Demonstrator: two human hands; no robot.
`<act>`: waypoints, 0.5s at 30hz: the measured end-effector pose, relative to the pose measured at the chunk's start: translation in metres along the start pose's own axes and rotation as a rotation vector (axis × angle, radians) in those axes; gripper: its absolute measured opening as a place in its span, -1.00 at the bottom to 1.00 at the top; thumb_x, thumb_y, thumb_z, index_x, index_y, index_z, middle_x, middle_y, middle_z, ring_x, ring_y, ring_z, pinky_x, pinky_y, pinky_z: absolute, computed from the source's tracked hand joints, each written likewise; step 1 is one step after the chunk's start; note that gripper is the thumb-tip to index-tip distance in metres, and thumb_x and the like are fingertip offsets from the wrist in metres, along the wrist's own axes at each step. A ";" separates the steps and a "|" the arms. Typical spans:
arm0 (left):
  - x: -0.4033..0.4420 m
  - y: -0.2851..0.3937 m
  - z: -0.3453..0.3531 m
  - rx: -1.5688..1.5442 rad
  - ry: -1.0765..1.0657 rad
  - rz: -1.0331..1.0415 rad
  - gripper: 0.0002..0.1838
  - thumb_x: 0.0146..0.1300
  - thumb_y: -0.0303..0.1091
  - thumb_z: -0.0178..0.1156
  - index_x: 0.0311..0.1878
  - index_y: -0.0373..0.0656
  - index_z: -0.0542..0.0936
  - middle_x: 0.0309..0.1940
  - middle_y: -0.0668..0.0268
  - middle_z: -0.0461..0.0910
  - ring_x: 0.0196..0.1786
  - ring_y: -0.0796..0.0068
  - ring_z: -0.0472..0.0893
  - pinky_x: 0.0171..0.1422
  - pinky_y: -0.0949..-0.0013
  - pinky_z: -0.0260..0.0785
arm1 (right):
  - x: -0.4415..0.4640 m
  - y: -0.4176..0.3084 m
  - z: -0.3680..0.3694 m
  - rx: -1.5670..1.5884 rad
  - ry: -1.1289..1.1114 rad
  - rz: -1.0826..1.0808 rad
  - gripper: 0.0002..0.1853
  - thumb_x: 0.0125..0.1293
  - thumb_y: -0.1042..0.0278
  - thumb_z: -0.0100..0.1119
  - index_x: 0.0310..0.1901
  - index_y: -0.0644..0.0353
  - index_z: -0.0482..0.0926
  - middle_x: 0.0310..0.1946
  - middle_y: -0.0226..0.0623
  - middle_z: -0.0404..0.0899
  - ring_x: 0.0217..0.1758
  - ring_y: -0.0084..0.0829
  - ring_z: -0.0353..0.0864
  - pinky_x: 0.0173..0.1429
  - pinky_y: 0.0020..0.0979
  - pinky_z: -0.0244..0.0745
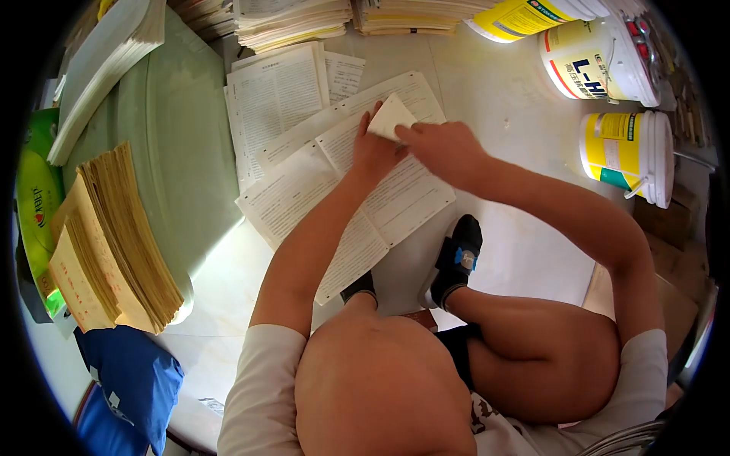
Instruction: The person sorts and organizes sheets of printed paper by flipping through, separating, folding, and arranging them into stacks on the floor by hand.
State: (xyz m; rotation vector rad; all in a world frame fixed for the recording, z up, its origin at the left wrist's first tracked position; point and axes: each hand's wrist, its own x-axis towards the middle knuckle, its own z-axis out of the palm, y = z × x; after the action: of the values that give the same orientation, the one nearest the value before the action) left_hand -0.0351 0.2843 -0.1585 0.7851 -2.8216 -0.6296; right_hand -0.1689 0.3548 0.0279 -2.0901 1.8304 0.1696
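Both hands are on a small piece of white folded paper [391, 114], raised over printed sheets on the floor. My left hand [374, 154] is closed on its left and lower side, with the thumb toward the right hand. My right hand [447, 154] pinches its lower right edge between thumb and curled fingers. Under the hands lies a wide printed sheet [411, 197] with a centre crease and small dark marks at its edges. Another printed sheet [296, 144] lies partly under it, and a stack of printed pages [277, 91] sits farther back at left.
Paper stacks [293, 23] line the back. A pale green table or stool [186, 129] at left carries bundles of brown-edged paper [125, 235]. White-and-yellow buckets [627, 152] stand at right. A blue bag [141, 380] lies lower left; a slippered foot [460, 254] is near the sheets.
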 end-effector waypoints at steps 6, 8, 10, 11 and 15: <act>0.000 -0.001 0.021 0.125 0.075 -0.045 -0.18 0.50 0.19 -0.03 0.67 -0.05 0.17 0.74 0.16 -0.02 0.74 0.16 0.03 0.76 0.05 -0.17 | 0.009 0.027 0.000 0.106 -0.259 -0.070 -0.69 0.40 0.18 0.22 0.10 0.10 0.57 -0.16 -0.14 0.72 -0.12 -0.01 0.76 -0.07 -0.01 0.65; -0.002 -0.002 0.020 0.112 0.078 -0.053 -0.17 0.48 0.18 0.03 0.66 -0.08 0.18 0.74 0.15 0.00 0.74 0.15 0.03 0.76 0.03 -0.15 | 0.020 0.123 0.035 0.116 0.049 -0.192 -0.47 0.42 -0.18 0.24 0.02 0.21 0.62 -0.18 -0.05 0.75 -0.09 0.02 0.75 0.05 0.03 0.61; -0.004 -0.001 0.012 0.019 0.096 -0.016 -0.10 0.42 0.18 0.19 0.64 -0.15 0.20 0.72 0.13 0.02 0.74 0.11 0.04 0.76 -0.01 -0.09 | 0.033 0.186 -0.018 0.165 -0.087 0.388 -0.38 0.40 -0.05 0.30 0.34 0.22 0.54 -0.07 0.07 0.75 -0.02 0.00 0.75 0.16 -0.01 0.60; -0.003 -0.001 0.011 0.018 0.097 -0.017 -0.10 0.42 0.18 0.19 0.64 -0.15 0.20 0.72 0.13 0.02 0.74 0.11 0.04 0.76 -0.01 -0.09 | 0.028 0.230 -0.007 0.295 0.237 0.521 -0.36 0.40 0.07 0.29 0.43 0.19 0.46 0.01 0.08 0.73 0.01 0.06 0.74 0.16 0.02 0.61; -0.002 -0.002 0.012 -0.012 0.130 -0.015 -0.08 0.33 0.17 0.32 0.60 -0.16 0.26 0.70 0.12 0.07 0.71 0.07 0.08 0.74 -0.04 -0.03 | 0.011 0.270 -0.029 0.110 0.454 0.452 -0.36 0.42 0.17 0.23 0.49 0.10 0.39 0.02 0.11 0.73 0.06 0.09 0.75 0.13 0.03 0.64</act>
State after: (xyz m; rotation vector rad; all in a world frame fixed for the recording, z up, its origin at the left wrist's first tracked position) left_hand -0.0351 0.2880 -0.1700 0.8144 -2.6948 -0.5752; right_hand -0.4350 0.3084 0.0012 -1.7049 2.4971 -0.3148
